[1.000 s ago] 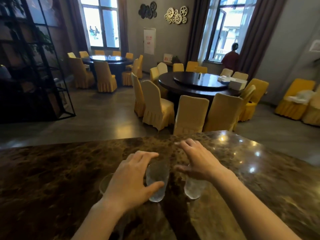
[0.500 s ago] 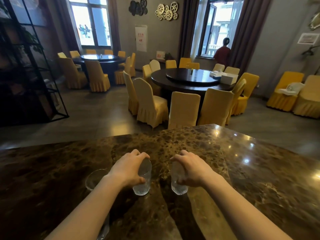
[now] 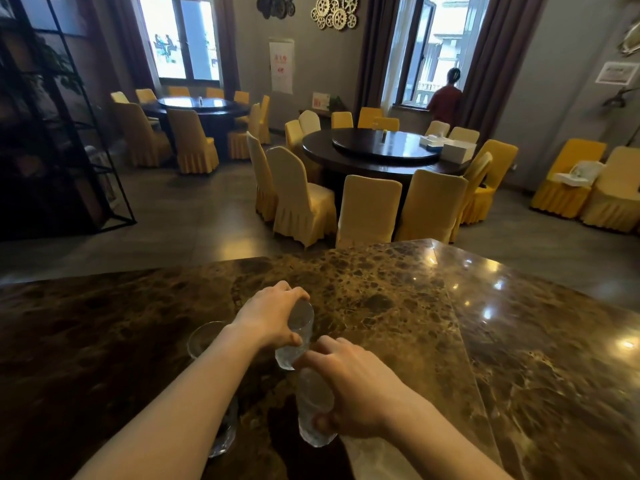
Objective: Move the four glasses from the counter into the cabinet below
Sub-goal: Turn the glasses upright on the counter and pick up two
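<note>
Four clear glasses are over a dark marble counter. My left hand grips one glass from above, near the counter's middle. My right hand is closed around a second glass, closer to me and tilted. A third glass stands left of my left wrist. The fourth glass shows only partly beneath my left forearm. The cabinet below is out of view.
The counter runs on to the right, glossy with light reflections. Beyond its far edge stand round dining tables ringed by yellow-covered chairs. A black metal shelf frame stands at left. A person is at the far window.
My right hand has pulled its glass back toward me and tilted it. My left hand still holds its glass in about the same place. The camera view has dropped slightly.
</note>
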Action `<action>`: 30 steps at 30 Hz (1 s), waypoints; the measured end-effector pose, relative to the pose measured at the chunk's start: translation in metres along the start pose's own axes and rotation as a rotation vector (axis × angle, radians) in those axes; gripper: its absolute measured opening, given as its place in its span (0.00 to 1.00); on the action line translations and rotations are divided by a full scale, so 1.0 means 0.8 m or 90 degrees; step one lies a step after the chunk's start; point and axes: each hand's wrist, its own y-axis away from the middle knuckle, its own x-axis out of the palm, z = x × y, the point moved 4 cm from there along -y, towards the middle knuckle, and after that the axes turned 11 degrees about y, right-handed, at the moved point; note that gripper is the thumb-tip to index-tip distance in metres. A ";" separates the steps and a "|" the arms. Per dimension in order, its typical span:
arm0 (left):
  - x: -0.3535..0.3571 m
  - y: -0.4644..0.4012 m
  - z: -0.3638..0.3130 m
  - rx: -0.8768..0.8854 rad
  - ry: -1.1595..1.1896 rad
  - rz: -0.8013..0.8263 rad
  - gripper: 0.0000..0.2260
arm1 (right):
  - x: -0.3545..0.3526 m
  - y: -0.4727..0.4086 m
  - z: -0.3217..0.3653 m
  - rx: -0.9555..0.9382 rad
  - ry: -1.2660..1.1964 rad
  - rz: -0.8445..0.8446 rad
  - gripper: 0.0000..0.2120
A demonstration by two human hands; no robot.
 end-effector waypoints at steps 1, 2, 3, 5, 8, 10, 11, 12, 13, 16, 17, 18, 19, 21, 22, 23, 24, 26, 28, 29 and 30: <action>0.000 0.001 0.001 0.001 0.003 0.000 0.36 | 0.003 -0.002 0.006 -0.005 0.001 0.001 0.37; 0.000 0.001 0.001 0.002 0.006 0.000 0.36 | 0.006 -0.003 0.012 -0.008 0.005 0.001 0.37; -0.001 0.001 0.001 0.003 0.008 0.000 0.36 | 0.008 -0.003 0.016 -0.010 0.008 0.003 0.37; -0.002 0.001 0.000 0.003 0.006 0.006 0.36 | 0.011 -0.005 0.022 -0.012 0.012 0.004 0.37; -0.004 0.002 -0.001 0.006 0.003 0.012 0.36 | 0.013 -0.005 0.025 -0.006 0.006 0.003 0.37; -0.004 0.003 -0.002 0.008 0.001 0.015 0.36 | 0.014 -0.005 0.026 0.002 0.006 0.002 0.38; -0.005 0.003 -0.002 0.009 0.002 0.016 0.36 | 0.015 -0.004 0.026 0.007 0.007 0.001 0.38; -0.005 0.003 -0.003 0.011 0.003 0.018 0.36 | 0.016 -0.003 0.027 0.012 0.007 0.000 0.38; -0.006 0.002 -0.003 0.013 0.003 0.019 0.36 | 0.017 -0.002 0.027 0.014 0.007 0.000 0.38; -0.005 0.002 -0.003 0.014 0.002 0.019 0.37 | 0.019 0.001 0.030 0.017 0.008 0.000 0.38; -0.005 0.001 -0.002 0.015 0.002 0.018 0.37 | 0.018 0.003 0.031 0.016 0.007 0.000 0.38; -0.004 0.003 -0.002 0.016 0.000 0.018 0.37 | 0.016 0.004 0.033 0.014 0.003 0.001 0.38; -0.004 0.004 -0.001 0.017 -0.002 0.020 0.39 | 0.014 0.006 0.033 0.011 -0.003 0.002 0.38; -0.007 0.012 0.001 0.021 0.005 0.017 0.43 | 0.006 0.009 0.030 0.016 -0.015 0.001 0.38; -0.012 0.019 0.002 0.022 0.012 0.004 0.44 | -0.002 0.011 0.026 0.027 -0.018 -0.009 0.37; -0.020 0.029 0.005 0.022 0.017 -0.023 0.43 | -0.012 0.012 0.021 0.038 -0.018 -0.029 0.35; -0.029 0.043 0.011 0.019 0.021 -0.058 0.42 | -0.023 0.010 0.017 0.046 -0.016 -0.054 0.33; -0.046 0.078 0.029 0.001 0.021 -0.123 0.37 | -0.046 0.001 0.012 0.054 -0.012 -0.097 0.29; -0.058 0.120 0.050 -0.030 0.022 -0.165 0.33 | -0.063 -0.019 0.015 0.045 -0.004 -0.115 0.27; -0.061 0.142 0.060 -0.045 0.026 -0.179 0.33 | -0.069 -0.034 0.021 0.037 0.005 -0.119 0.27; -0.063 0.163 0.070 -0.060 0.037 -0.189 0.33 | -0.072 -0.052 0.029 0.024 0.014 -0.119 0.27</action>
